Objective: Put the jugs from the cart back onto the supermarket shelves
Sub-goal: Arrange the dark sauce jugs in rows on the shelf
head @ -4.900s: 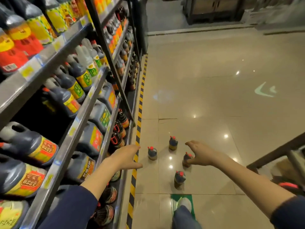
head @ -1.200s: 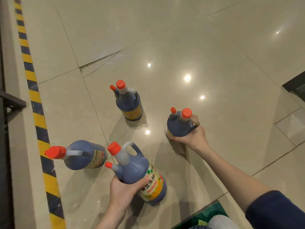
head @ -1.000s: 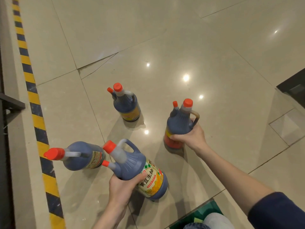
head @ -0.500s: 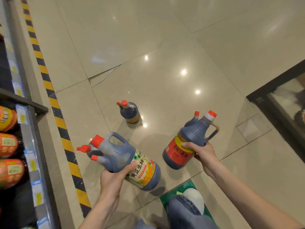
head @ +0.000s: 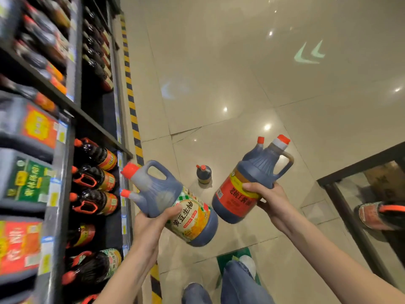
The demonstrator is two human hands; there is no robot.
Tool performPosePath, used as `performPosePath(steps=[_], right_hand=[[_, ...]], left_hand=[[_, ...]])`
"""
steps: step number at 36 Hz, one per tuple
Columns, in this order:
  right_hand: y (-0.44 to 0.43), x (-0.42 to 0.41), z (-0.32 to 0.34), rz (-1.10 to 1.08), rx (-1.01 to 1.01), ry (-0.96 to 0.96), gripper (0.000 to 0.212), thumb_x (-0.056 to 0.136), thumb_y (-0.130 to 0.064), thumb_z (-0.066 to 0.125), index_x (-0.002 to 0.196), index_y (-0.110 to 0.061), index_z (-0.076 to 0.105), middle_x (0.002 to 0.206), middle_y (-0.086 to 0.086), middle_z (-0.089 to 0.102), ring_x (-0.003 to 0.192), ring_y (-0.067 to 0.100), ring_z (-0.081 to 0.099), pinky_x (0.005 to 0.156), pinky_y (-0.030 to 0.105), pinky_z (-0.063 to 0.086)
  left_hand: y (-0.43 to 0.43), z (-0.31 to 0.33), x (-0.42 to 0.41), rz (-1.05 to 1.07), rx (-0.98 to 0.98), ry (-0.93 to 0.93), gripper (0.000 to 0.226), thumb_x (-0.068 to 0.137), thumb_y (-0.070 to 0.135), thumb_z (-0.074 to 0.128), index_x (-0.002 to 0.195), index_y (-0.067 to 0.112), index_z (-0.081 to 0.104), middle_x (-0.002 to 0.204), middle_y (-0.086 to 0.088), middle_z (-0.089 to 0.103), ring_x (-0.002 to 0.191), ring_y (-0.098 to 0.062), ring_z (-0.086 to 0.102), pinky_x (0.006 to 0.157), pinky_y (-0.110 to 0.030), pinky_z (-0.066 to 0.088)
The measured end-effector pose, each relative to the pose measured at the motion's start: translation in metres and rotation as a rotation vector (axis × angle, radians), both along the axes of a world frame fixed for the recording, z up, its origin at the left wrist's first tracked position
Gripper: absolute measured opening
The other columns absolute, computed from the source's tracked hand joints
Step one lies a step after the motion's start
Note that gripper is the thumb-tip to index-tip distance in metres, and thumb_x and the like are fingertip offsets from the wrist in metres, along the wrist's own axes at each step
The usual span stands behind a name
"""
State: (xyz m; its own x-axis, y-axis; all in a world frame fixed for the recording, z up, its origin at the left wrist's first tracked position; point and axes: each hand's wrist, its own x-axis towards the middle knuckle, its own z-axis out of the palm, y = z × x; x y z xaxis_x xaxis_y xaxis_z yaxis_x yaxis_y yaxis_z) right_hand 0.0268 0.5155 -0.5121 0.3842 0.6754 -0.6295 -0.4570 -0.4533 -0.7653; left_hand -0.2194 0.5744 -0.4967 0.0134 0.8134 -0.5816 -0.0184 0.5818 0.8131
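Half a second ago both jugs hung low over the floor [head: 219, 84]. Now they are up at shelf height, and the view has swung to take in the shelves [head: 59, 194] on the left. The left hand [head: 151, 222] grips the yellow-label jug [head: 175, 207] by its shoulder. Its fingers [head: 173, 210] are wrapped round the body, and the jug is tilted with its orange caps pointing at the shelf edge just beside it. The right hand [head: 269, 200] holds the red-label jug [head: 252, 181] from below, leaning with its handle to the right and well clear of the shelves. The pick-up looks finished and placing comes next, probably the yellow-label jug first. One more jug [head: 203, 174] stands upright on the floor beyond, and another [head: 379, 216] lies in what seems to be the cart [head: 341, 202], so work remains.
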Motion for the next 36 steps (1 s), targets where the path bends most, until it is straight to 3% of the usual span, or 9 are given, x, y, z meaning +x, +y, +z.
performPosePath(steps=[2,5,9,13,18,22,24,28,36], right_hand=[[0.005,-0.008,0.040,0.030,0.036,0.003,0.046,0.069,-0.009,0.076,0.107,-0.024,0.055,0.103,-0.003,0.066,0.092,0.013,0.061,0.067,0.026,0.047],[0.010,-0.023,0.093,0.091,0.090,-0.009,0.074,0.048,-0.021,0.086,0.115,-0.021,0.055,0.106,-0.003,0.069,0.096,0.013,0.062,0.069,0.027,0.048],[0.017,-0.050,0.150,0.113,0.145,-0.058,0.097,0.033,-0.041,0.079,0.123,-0.017,0.054,0.112,0.001,0.068,0.100,0.018,0.062,0.069,0.029,0.048],[0.022,-0.081,0.199,0.152,0.209,-0.085,0.096,0.032,-0.042,0.079,0.122,-0.015,0.056,0.109,0.003,0.069,0.098,0.019,0.063,0.067,0.029,0.048],[0.021,-0.122,0.255,0.244,0.290,-0.118,0.088,0.036,-0.039,0.081,0.117,-0.018,0.057,0.106,0.002,0.070,0.094,0.016,0.064,0.066,0.029,0.048],[0.020,-0.151,0.290,0.336,0.340,-0.131,0.077,0.045,-0.025,0.086,0.115,-0.017,0.055,0.103,0.001,0.068,0.095,0.018,0.062,0.065,0.028,0.046],[0.020,-0.164,0.305,0.369,0.361,-0.145,0.080,0.041,-0.031,0.084,0.115,-0.017,0.056,0.104,0.001,0.069,0.096,0.020,0.063,0.066,0.029,0.046],[0.026,-0.189,0.332,0.449,0.426,-0.170,0.093,0.028,-0.045,0.077,0.115,-0.018,0.058,0.104,0.001,0.070,0.094,0.018,0.063,0.066,0.030,0.046],[0.056,-0.237,0.376,0.647,0.587,-0.121,0.078,0.022,-0.040,0.075,0.096,-0.019,0.062,0.075,-0.009,0.073,0.066,0.006,0.066,0.058,0.026,0.045]], left_hand=[[0.000,0.039,-0.011,0.019,0.031,-0.014,0.071,0.030,0.032,0.082,0.097,0.016,0.067,0.089,-0.002,0.076,0.093,-0.026,0.069,0.077,-0.037,0.051],[-0.002,0.089,-0.030,0.045,0.074,-0.034,0.076,0.034,0.033,0.083,0.105,0.011,0.067,0.098,-0.010,0.074,0.096,-0.029,0.069,0.083,-0.042,0.053],[-0.004,0.145,-0.058,0.075,0.132,-0.072,0.073,0.036,0.025,0.083,0.105,0.007,0.066,0.094,-0.011,0.075,0.087,-0.024,0.071,0.072,-0.034,0.056],[-0.012,0.194,-0.086,0.105,0.198,-0.094,0.064,0.037,0.022,0.083,0.098,0.009,0.068,0.089,-0.008,0.075,0.080,-0.019,0.072,0.058,-0.027,0.055],[-0.028,0.249,-0.121,0.161,0.265,-0.066,0.072,0.033,0.030,0.085,0.100,0.007,0.069,0.088,-0.011,0.075,0.077,-0.024,0.071,0.073,-0.036,0.053],[-0.044,0.289,-0.148,0.178,0.338,-0.047,0.071,0.031,0.029,0.084,0.097,0.008,0.069,0.085,-0.009,0.075,0.073,-0.021,0.072,0.058,-0.030,0.054],[-0.052,0.307,-0.161,0.202,0.374,-0.040,0.065,0.033,0.022,0.086,0.095,0.010,0.068,0.086,-0.009,0.076,0.076,-0.023,0.073,0.059,-0.032,0.055],[-0.068,0.341,-0.180,0.251,0.477,-0.046,0.060,0.033,0.014,0.082,0.090,0.006,0.066,0.074,-0.005,0.075,0.062,-0.014,0.071,0.046,-0.022,0.051],[-0.083,0.380,-0.215,0.433,0.592,-0.044,0.079,0.022,0.023,0.083,0.096,0.003,0.066,0.087,-0.014,0.075,0.075,-0.028,0.072,0.060,-0.035,0.056]])
